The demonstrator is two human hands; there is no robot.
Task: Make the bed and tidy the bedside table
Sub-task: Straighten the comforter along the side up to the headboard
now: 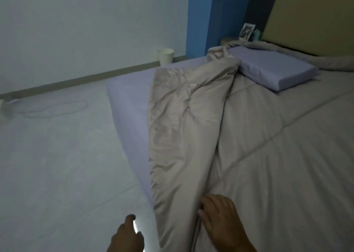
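A beige comforter (268, 155) covers most of the bed, and its left side is folded back in a crumpled strip (183, 117). The fold leaves the lavender fitted sheet (130, 98) bare along the left edge. On top of the comforter near the headboard lies a lavender pillow (272, 67). My right hand (220, 219) rests on the comforter at the bottom, fingers spread, with the fingertips against the fold. Just off the bed's edge, my left hand (124, 236) hovers over the floor with its thumb raised and a bright glare beside it.
The bedside table (227, 40) stands at the far corner, holding a photo frame (247, 31) and a small teal object (256, 35). A pale bin (165, 57) stands by the wall. A cable (55, 108) lies on the tiled floor. The room is dim.
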